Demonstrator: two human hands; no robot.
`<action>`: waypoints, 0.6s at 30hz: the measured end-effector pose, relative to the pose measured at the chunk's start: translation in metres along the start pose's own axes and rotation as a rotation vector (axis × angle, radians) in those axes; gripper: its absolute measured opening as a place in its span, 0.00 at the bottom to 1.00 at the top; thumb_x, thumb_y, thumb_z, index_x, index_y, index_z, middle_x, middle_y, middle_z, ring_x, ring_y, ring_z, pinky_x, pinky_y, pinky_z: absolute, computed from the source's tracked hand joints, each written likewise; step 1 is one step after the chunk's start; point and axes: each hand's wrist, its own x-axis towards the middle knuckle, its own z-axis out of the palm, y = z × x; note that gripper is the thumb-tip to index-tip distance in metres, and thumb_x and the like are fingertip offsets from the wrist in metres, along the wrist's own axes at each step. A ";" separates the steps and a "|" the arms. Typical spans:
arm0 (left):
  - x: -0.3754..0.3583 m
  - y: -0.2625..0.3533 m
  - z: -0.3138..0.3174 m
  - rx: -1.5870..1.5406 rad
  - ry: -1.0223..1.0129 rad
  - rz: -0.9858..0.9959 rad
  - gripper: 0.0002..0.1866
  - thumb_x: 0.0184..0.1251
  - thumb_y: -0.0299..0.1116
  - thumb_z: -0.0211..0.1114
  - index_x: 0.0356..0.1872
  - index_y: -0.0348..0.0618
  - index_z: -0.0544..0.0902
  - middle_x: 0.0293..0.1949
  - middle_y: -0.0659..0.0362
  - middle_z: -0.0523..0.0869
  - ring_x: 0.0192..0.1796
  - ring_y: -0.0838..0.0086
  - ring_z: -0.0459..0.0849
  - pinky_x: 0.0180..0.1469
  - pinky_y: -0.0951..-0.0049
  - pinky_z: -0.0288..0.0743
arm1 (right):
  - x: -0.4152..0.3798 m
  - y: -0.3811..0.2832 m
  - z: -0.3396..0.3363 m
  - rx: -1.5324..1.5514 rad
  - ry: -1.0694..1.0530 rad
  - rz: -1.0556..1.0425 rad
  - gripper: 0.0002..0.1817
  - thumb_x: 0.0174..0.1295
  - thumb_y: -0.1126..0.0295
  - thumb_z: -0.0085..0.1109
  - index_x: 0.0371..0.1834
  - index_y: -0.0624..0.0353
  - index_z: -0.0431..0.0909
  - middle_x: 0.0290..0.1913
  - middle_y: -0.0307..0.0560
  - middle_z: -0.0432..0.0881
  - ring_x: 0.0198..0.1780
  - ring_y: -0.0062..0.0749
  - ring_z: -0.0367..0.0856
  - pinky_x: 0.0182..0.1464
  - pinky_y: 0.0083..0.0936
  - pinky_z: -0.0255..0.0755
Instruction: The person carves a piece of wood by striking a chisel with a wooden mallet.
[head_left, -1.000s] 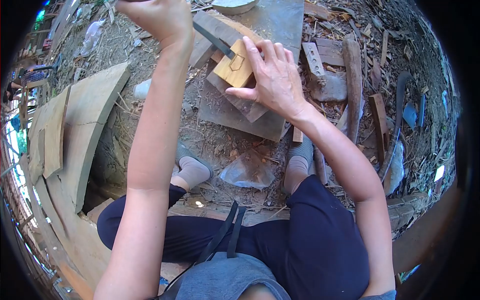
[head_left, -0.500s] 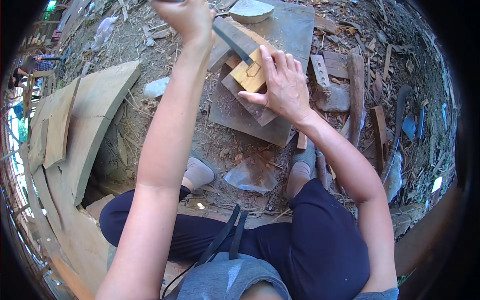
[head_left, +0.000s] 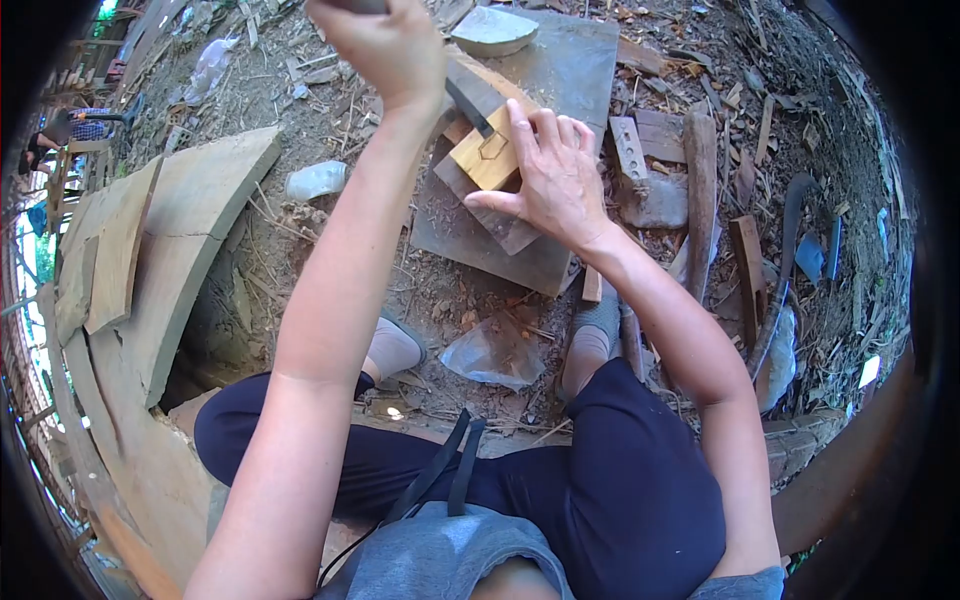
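Note:
My left hand (head_left: 385, 45) is raised at the top of the view, closed around a tool whose grip is partly cut off by the frame edge. Its narrow dark blade (head_left: 466, 105) passes behind my wrist and ends at a small yellow wooden block (head_left: 476, 163). A dark angular outline is drawn on the block's top face. My right hand (head_left: 560, 180) holds the block at its right side, thumb along the near edge and fingers pointing away. Weathered boards (head_left: 510, 232) lie under the block, stacked on a broad grey slab (head_left: 575, 80).
A pale stone piece (head_left: 495, 32) lies on the slab's far end. To the right are a perforated brick (head_left: 628, 148), a wooden post (head_left: 702, 190) and a curved machete (head_left: 795, 240). Large planks (head_left: 190, 210) lean at left. A plastic bag (head_left: 493, 352) lies between my feet. Another person (head_left: 45, 145) is far left.
My left hand has shifted slightly right and down, and less of the blade shows past the wrist. The right hand still holds the block; the whole view has drifted a little.

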 end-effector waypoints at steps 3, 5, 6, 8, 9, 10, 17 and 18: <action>-0.003 0.000 -0.018 -0.371 -0.040 -0.301 0.33 0.68 0.21 0.60 0.68 0.48 0.51 0.33 0.55 0.74 0.18 0.79 0.72 0.13 0.75 0.64 | -0.002 0.015 0.002 0.188 -0.081 0.003 0.55 0.53 0.30 0.67 0.71 0.68 0.67 0.54 0.56 0.74 0.59 0.49 0.73 0.66 0.46 0.62; -0.006 0.006 -0.017 -0.357 -0.030 -0.292 0.33 0.68 0.21 0.61 0.67 0.46 0.51 0.33 0.54 0.74 0.18 0.79 0.73 0.14 0.75 0.65 | -0.005 0.029 -0.005 0.335 -0.022 0.126 0.52 0.57 0.35 0.68 0.72 0.67 0.67 0.56 0.58 0.74 0.61 0.50 0.72 0.67 0.46 0.63; -0.007 0.011 -0.015 -0.344 -0.017 -0.286 0.32 0.68 0.21 0.61 0.66 0.45 0.52 0.34 0.54 0.74 0.18 0.79 0.73 0.14 0.75 0.65 | -0.009 0.038 -0.009 0.479 0.034 0.248 0.48 0.61 0.39 0.68 0.73 0.67 0.67 0.58 0.60 0.74 0.62 0.52 0.71 0.67 0.46 0.63; -0.010 0.016 -0.009 -0.281 0.015 -0.246 0.29 0.68 0.21 0.62 0.63 0.41 0.55 0.36 0.53 0.75 0.19 0.78 0.74 0.16 0.74 0.68 | -0.038 0.074 -0.012 0.200 0.242 0.417 0.43 0.62 0.47 0.69 0.73 0.63 0.68 0.62 0.60 0.74 0.65 0.53 0.70 0.68 0.47 0.63; -0.012 0.006 -0.005 -0.087 0.073 -0.125 0.29 0.69 0.27 0.65 0.65 0.34 0.61 0.44 0.47 0.78 0.37 0.65 0.78 0.39 0.67 0.70 | -0.063 0.105 -0.005 0.053 0.263 0.546 0.43 0.62 0.47 0.69 0.74 0.61 0.66 0.64 0.59 0.73 0.66 0.54 0.69 0.69 0.48 0.63; -0.014 -0.002 -0.003 0.111 0.131 -0.010 0.30 0.70 0.33 0.67 0.67 0.28 0.67 0.52 0.40 0.81 0.55 0.53 0.82 0.62 0.60 0.72 | -0.095 0.138 0.007 -0.094 0.284 0.674 0.43 0.62 0.48 0.69 0.75 0.58 0.65 0.66 0.58 0.72 0.67 0.54 0.69 0.69 0.49 0.64; -0.008 -0.017 0.001 0.179 0.155 0.090 0.25 0.67 0.30 0.66 0.59 0.33 0.66 0.43 0.45 0.80 0.39 0.59 0.84 0.45 0.58 0.78 | -0.194 0.208 0.012 -0.236 -0.201 1.129 0.45 0.57 0.50 0.69 0.76 0.52 0.60 0.66 0.63 0.69 0.65 0.66 0.70 0.64 0.57 0.68; -0.007 -0.014 0.000 0.096 0.045 0.018 0.26 0.64 0.26 0.64 0.58 0.37 0.61 0.41 0.46 0.77 0.33 0.58 0.82 0.40 0.54 0.77 | -0.192 0.210 0.008 -0.209 -0.239 1.068 0.43 0.56 0.52 0.69 0.74 0.54 0.62 0.63 0.64 0.72 0.63 0.67 0.72 0.64 0.55 0.69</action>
